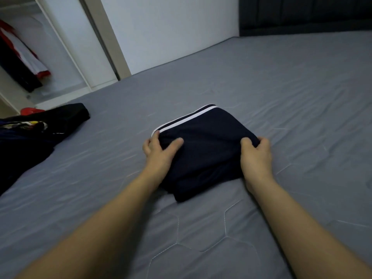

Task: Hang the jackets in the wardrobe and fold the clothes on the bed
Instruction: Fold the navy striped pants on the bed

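On grey bed (281, 93), mid-sheet: folded navy garment (207, 141) with white stripes along far edge. Left hand (159, 150) grips its left side, thumb on top, fingers curled round edge. Right hand (256, 156) pinches right corner (fingertips tucked under fabric). Far left on bed: dark clothes pile (30, 133), unfolded. Beyond, open wardrobe (66, 57) with red-white-dark jacket (20, 57) hanging inside.

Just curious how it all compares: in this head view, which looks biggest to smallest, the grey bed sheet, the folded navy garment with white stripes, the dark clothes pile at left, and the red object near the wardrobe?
1. Grey bed sheet
2. Dark clothes pile, partly cut off by the frame edge
3. Folded navy garment with white stripes
4. Red object, partly hidden
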A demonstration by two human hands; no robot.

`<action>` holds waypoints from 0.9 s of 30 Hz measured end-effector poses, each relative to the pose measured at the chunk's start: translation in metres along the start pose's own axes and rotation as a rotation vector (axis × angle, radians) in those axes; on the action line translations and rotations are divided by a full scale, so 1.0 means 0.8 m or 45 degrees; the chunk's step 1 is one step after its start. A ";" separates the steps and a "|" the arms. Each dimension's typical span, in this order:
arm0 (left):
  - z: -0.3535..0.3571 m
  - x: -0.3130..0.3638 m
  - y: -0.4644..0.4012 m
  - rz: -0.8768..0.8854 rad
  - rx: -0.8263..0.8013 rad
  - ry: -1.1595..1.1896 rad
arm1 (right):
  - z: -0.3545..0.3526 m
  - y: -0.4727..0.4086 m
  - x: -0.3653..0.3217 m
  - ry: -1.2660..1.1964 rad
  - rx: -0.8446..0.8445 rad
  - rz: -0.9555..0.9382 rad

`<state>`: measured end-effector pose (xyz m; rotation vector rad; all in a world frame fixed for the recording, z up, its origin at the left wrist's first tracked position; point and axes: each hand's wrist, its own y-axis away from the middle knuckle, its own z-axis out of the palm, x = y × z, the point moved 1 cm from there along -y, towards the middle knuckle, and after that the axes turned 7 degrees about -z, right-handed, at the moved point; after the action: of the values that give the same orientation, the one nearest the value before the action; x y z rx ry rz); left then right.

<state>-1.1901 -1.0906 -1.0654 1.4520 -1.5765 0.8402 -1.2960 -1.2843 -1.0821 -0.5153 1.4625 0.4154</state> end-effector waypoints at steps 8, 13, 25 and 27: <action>-0.026 -0.032 0.087 0.574 -0.176 -0.710 | 0.002 -0.015 0.010 -0.215 -0.100 0.046; -0.014 -0.018 0.065 0.168 -0.022 -0.809 | -0.001 -0.018 0.013 -0.192 -0.203 -0.030; -0.010 -0.014 0.068 0.405 0.295 -1.179 | -0.015 -0.005 -0.020 1.003 -0.570 -1.269; -0.015 -0.012 0.064 0.398 0.318 -1.137 | -0.020 -0.013 -0.027 1.231 -0.943 -1.253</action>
<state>-1.2392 -1.0702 -1.0661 1.9389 -2.4732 0.5859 -1.3048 -1.3005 -1.0607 -2.1299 1.6733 -0.1611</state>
